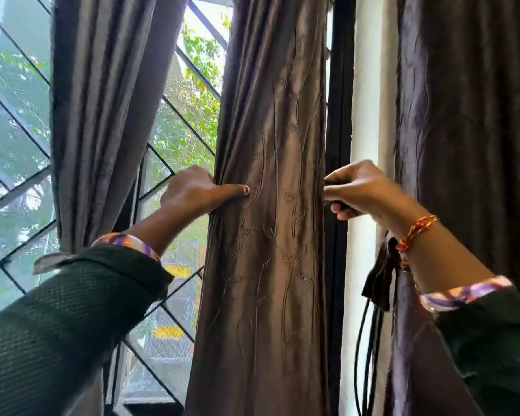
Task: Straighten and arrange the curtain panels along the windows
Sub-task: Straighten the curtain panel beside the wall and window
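3 curtain panels are hanging in front of us: a grey panel (102, 115) gathered at the left, a brown embroidered panel (270, 205) in the middle, and a dark purple panel (463, 130) at the right. We are holding the middle panel by both of its edges. Our left hand (192, 190) is gripping the left edge, the thumb (237, 190) lying flat across the front of the fabric and the fingers going behind it, so that grip is clenched on the cloth. Our right hand (357, 189) is pinching the right edge between the fingertips, again clenched on the same panel. Behind the panels the window (18, 121) is showing its diagonal grille, with green leaves beyond the glass. A black frame post (339, 100) is standing just beside the middle panel's right edge, next to a white wall strip (367, 85). A red and yellow thread bracelet (415, 232) is sitting on our right wrist, and dark green sleeves (72, 325) are covering both forearms. Black cables (364, 355) are hanging below the right wrist.
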Demonstrator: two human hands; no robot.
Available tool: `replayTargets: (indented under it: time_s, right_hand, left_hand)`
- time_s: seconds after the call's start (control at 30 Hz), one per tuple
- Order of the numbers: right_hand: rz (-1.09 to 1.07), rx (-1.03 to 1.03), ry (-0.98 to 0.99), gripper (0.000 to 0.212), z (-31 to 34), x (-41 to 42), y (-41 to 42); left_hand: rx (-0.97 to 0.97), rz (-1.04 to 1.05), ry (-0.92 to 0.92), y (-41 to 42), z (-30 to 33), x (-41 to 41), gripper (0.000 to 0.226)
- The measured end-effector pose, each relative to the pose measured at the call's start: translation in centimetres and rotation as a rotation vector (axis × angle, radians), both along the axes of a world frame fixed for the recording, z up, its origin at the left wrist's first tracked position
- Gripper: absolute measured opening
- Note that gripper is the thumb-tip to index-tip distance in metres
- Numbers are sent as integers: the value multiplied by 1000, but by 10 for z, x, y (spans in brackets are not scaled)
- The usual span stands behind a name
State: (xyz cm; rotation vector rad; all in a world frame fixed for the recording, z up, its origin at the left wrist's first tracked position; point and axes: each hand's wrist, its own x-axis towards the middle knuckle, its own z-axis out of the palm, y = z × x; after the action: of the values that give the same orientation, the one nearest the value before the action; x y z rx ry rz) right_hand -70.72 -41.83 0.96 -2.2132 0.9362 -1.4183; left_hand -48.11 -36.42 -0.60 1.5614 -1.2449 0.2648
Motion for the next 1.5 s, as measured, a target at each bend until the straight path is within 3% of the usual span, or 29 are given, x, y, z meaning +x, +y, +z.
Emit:
replayTargets:
  time_s: [0.1,0.23,0.3,0.4,0.47,0.57,0.67,0.73,0.8,0.9,0.93,1.17,1.27,1.37,1.43,1.5]
  right_hand:
    - [-86,-243,-73,13,-5,-11,5]
    - [-427,-685,-93,24,-11,-7,22]
    - [-464,-846,-87,24,-17,5,36]
    - [-402,-1145,-34,9,-30,29,51]
    - [-286,-1211,76,5,-33,43,54]
    - [-47,-1097,173,9,-21,51,54]
    - [4,-1031,105,17,-4,46,47]
    - [18,-974,47,17,5,40,44]
    - [-3,-857,98,19,12,36,39]
    - [60,-611,96,23,24,37,40]
    - [110,-518,49,18,27,37,42]
    - [263,-69,-1,17,46,35,54]
    - [222,-65,15,14,51,42,59]
    - [184,-112,-13,11,52,48,60]
    - [201,-105,-20,25,52,47,58]
    - [257,-107,-5,30,48,43,55]
  left_hand:
    - [-115,50,80,-7,-9,-9,60]
    - [-328,109,214,-8,-21,-33,61]
    - [-410,157,238,-5,-22,-44,64]
    - [-432,248,61,0,-26,-57,46]
    - [-437,270,-106,3,-29,-63,33]
    - [-565,85,-296,6,-32,-63,27]
    - [-656,-328,-384,9,-34,-56,22]
    - [-656,-462,-403,12,-34,-48,29]
    - [-700,-358,-564,16,-31,-42,27]
    - [-772,159,-1062,20,-18,-38,19]
    - [-789,240,-1186,22,-13,-38,16]
    - [-627,216,-1706,34,18,-35,16]
    - [-577,280,-1716,37,27,-36,28]
    - [-557,312,-1595,37,33,-38,29]
    - [-553,287,-1355,35,32,-42,31]
    - [-517,181,-999,30,33,-44,30]
